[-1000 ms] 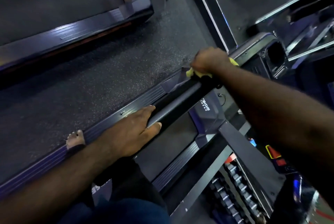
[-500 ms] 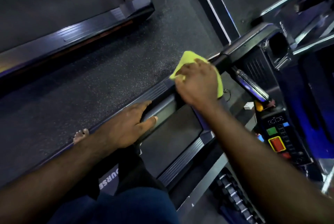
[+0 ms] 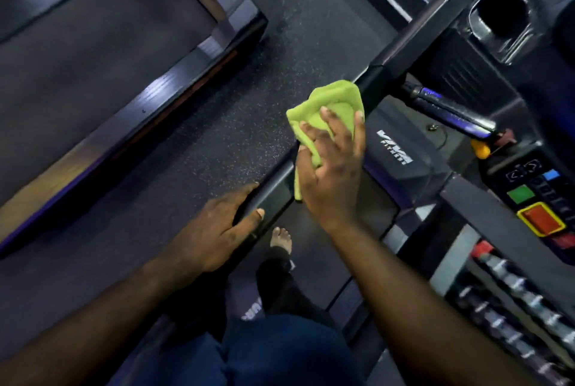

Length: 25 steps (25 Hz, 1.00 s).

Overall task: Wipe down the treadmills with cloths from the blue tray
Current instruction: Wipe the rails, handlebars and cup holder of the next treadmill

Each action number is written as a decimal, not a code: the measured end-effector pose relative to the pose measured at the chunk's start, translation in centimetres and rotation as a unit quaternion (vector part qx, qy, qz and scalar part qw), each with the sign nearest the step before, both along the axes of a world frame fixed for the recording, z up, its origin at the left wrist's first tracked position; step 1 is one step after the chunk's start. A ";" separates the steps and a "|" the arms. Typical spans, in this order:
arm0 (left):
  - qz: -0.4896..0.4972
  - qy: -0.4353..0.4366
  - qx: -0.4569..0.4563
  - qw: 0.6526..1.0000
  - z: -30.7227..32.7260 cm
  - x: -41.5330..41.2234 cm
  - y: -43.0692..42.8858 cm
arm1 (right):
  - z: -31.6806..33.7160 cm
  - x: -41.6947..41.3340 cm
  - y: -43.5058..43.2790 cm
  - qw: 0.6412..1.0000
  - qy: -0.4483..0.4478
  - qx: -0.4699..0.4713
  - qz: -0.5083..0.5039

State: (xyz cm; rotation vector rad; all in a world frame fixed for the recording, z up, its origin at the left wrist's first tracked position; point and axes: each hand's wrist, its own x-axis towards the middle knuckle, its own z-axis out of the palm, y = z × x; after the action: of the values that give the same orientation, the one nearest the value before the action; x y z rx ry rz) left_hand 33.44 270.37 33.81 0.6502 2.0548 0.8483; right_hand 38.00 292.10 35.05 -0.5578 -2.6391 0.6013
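Observation:
A yellow-green cloth (image 3: 329, 102) lies bunched on the black left handrail (image 3: 378, 80) of the treadmill I stand on. My right hand (image 3: 333, 164) lies flat on the cloth with spread, straight fingers and presses it against the rail. Part of the cloth hangs out below my palm. Lower on the same rail, my left hand (image 3: 214, 227) grips it, fingers over the far side and thumb on the near side. The treadmill belt (image 3: 314, 264) runs below, with my bare foot (image 3: 281, 239) on it. The blue tray is out of view.
The console (image 3: 541, 199) with green, red and blue buttons is at the right, a cup holder (image 3: 501, 12) above it. A second treadmill (image 3: 102, 52) lies at the upper left across a strip of speckled rubber floor (image 3: 236, 124). A dumbbell rack (image 3: 510, 317) fills the lower right.
My right hand has slid the cloth down the handrail toward my left hand and its fingers have spread flat. My left hand has stayed on the rail.

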 end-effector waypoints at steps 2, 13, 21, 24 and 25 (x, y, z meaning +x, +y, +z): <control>0.004 -0.010 0.011 1.000 0.3 0.0 0.2 | -0.6 -2.6 4.6 0.999 0.029 -0.005 -0.023; 0.005 0.036 0.064 0.997 -0.2 0.5 0.3 | -2.8 2.2 -7.7 0.890 0.175 -0.365 -0.209; 0.008 0.050 0.108 0.993 -0.9 0.9 -0.2 | -3.8 7.2 -22.8 0.787 0.264 -0.496 -0.257; -0.020 0.051 0.071 0.996 -1.0 0.6 0.0 | -4.9 7.1 -22.1 0.835 0.211 -0.433 -0.266; -0.038 0.049 0.067 0.996 -1.1 0.7 -0.1 | -5.1 5.8 -18.8 0.819 0.191 -0.455 -0.291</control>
State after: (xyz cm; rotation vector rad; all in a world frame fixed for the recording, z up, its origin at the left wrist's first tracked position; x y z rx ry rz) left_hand 34.17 270.28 32.72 0.8520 2.0590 0.9322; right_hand 43.85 273.27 29.99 -1.2714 -1.5296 1.5502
